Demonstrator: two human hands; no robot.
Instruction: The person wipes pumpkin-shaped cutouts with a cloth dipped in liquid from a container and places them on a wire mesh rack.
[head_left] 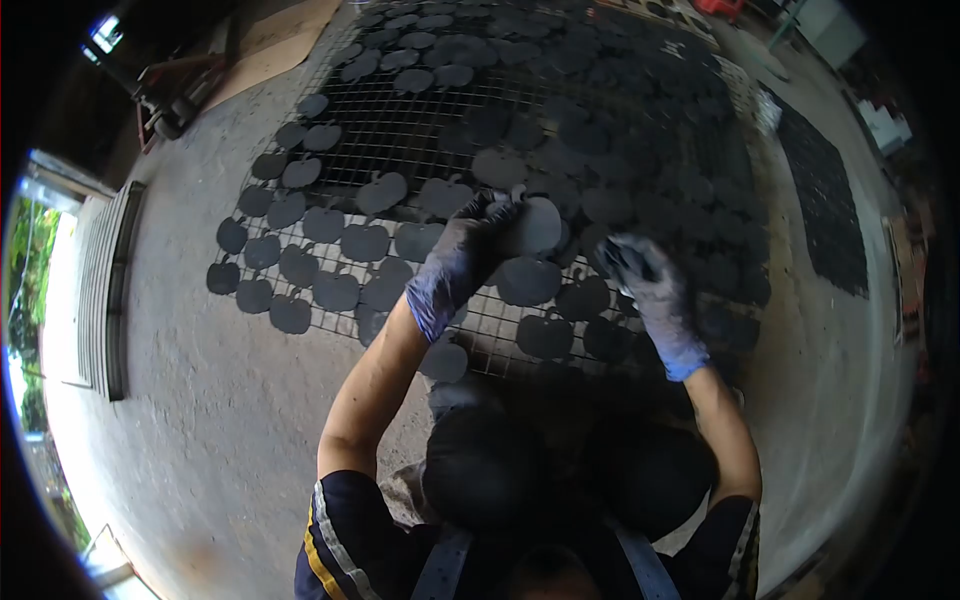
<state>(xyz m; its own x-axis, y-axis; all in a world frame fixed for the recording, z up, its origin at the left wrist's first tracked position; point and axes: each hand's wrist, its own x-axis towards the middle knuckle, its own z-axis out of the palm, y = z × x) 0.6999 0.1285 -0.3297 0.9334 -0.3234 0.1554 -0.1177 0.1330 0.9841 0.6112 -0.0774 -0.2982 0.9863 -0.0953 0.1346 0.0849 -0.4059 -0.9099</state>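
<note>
Your left hand, gloved, has its fingers closed on a dark apple-shaped cutout held just above the wire mesh on the floor. Your right hand hovers nearby, fingers curled; what they grip, you cannot tell.

No writing, label, brand, number or sign can be read anywhere in this view (the fisheye picture is dim and soft toward its edges). The dark apple-shaped cutouts on the wire mesh show plain faces, the purple gloves carry no print that can be made out, and the yellow and white stripes on the dark sleeve are plain bands, not letters.
</note>
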